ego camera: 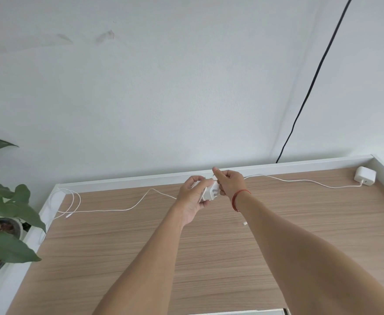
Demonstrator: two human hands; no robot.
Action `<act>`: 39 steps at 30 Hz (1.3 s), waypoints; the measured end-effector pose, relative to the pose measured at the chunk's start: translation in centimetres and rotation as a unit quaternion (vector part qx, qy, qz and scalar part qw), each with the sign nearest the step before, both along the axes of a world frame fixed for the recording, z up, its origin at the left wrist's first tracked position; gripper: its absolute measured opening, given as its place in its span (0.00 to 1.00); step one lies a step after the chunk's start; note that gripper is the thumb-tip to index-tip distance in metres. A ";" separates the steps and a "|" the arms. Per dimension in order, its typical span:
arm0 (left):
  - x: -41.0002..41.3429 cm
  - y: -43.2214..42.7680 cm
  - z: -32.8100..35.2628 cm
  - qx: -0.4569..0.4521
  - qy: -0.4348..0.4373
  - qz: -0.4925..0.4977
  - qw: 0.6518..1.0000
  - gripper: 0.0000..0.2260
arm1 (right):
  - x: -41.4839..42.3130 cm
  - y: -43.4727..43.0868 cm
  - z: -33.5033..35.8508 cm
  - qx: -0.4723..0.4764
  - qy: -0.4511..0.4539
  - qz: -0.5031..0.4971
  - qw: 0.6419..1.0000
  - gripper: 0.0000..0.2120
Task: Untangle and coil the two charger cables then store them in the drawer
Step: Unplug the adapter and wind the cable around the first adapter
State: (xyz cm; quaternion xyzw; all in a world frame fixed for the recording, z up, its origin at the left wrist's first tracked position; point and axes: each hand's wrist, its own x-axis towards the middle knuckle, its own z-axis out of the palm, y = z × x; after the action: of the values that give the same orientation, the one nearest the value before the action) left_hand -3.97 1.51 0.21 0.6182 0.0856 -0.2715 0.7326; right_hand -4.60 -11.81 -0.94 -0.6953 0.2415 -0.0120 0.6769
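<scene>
1. A light wooden surface (141,246) meets a white wall (163,87).
2. The left hand (192,197) has its grip round a white square charger block (211,193); the right hand (229,183) pinches a thin white cable (275,176).
3. Another white charger (365,176) lies far right; nothing is coiled yet.

Near half of counter (141,258) open, white cable (109,210) trailing along back, charger brick (364,176) in back right corner, plant leaves (9,223) crowding left edge.

Matt wood-grain tabletop (209,246), smooth white plastic charger brick (364,176), thin white cable (109,210), matt painted wall (163,98)
</scene>
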 end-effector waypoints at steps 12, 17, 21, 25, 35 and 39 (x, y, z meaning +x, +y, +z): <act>1.5 -0.9 -0.6 0.099 -0.109 0.162 0.976 0.04 | -1.2 3.6 -1.7 -0.130 0.085 0.152 0.976 0.18; 1.5 -0.1 -1.6 0.145 -0.153 0.156 0.965 0.06 | -0.9 1.4 1.5 -0.250 0.127 0.312 0.908 0.18; 1.1 0.1 -2.1 0.116 -0.107 0.134 0.978 0.04 | -0.5 0.4 4.0 -0.261 0.138 0.339 0.893 0.16; 0.8 -0.3 -2.4 0.090 -0.063 0.114 0.987 0.05 | -0.2 1.3 4.4 -0.272 0.142 0.363 0.880 0.22; 0.3 -0.2 -1.6 0.080 -0.092 0.077 0.990 0.13 | 0.6 -0.6 3.9 -0.194 0.094 0.333 0.918 0.15; 0.4 -1.2 -0.4 0.054 -0.052 0.058 0.995 0.18 | 1.7 -1.0 3.7 -0.117 0.040 0.249 0.961 0.19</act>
State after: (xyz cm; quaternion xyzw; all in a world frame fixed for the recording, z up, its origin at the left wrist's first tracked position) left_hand -3.58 0.32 -0.14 0.6643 0.0974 -0.1907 0.7161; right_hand -2.90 -12.85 2.76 -0.8075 0.0846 0.1562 0.5625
